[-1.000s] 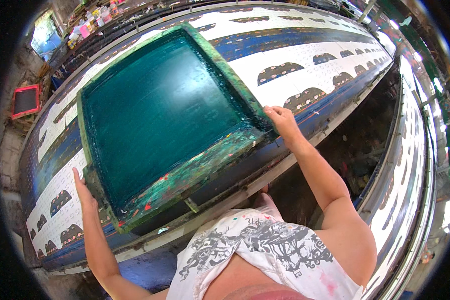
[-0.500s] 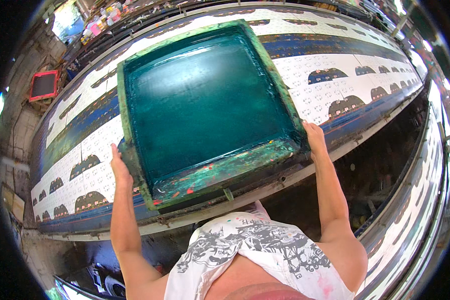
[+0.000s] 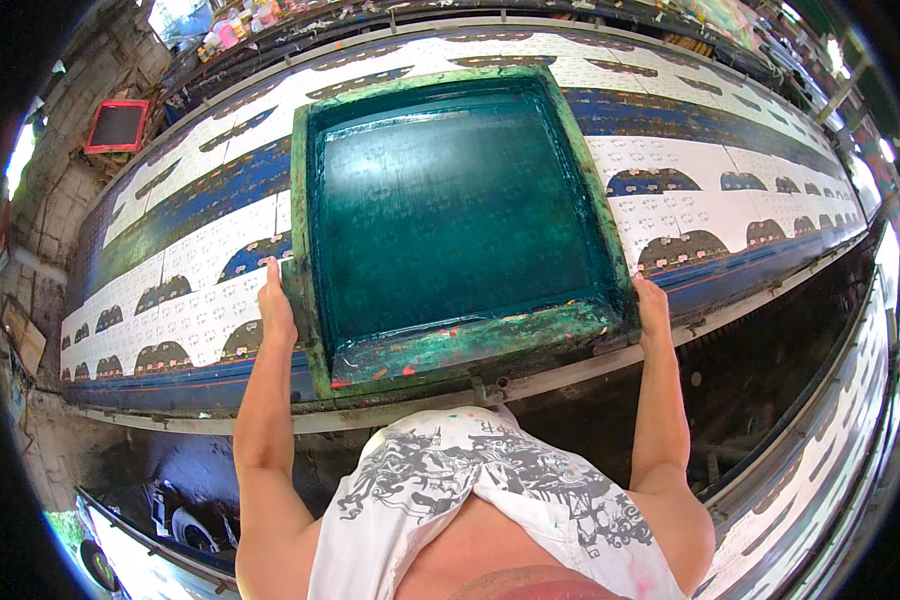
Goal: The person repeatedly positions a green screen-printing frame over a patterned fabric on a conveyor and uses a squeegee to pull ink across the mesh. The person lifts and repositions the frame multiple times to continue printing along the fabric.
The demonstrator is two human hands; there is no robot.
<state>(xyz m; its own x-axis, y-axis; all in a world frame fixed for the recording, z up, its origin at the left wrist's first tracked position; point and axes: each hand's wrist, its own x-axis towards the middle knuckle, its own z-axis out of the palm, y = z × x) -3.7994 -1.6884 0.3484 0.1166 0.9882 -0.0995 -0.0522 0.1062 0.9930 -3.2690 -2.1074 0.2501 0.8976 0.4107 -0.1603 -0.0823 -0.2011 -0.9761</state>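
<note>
A large screen printing frame with green-stained wooden sides lies nearly level over the long printing table. Its mesh is dark teal and glossy, with a band of light along the far part. My left hand grips the frame's left side near its front corner, fingers mostly behind the edge. At the right front corner, my right hand holds the opposite side. White fabric with rows of dark half-round prints shows around the frame. Whether the underside touches the fabric cannot be seen.
A metal rail runs along the table's near edge, close to my body. A small red-rimmed screen stands at the far left by a block wall. Bottles and tubs crowd a far shelf. Another printed table lies at lower right.
The screen printing frame has come down and turned slightly, now squarer to the table's near edge. Both hands have stayed on its sides, and the view has shifted with them.
</note>
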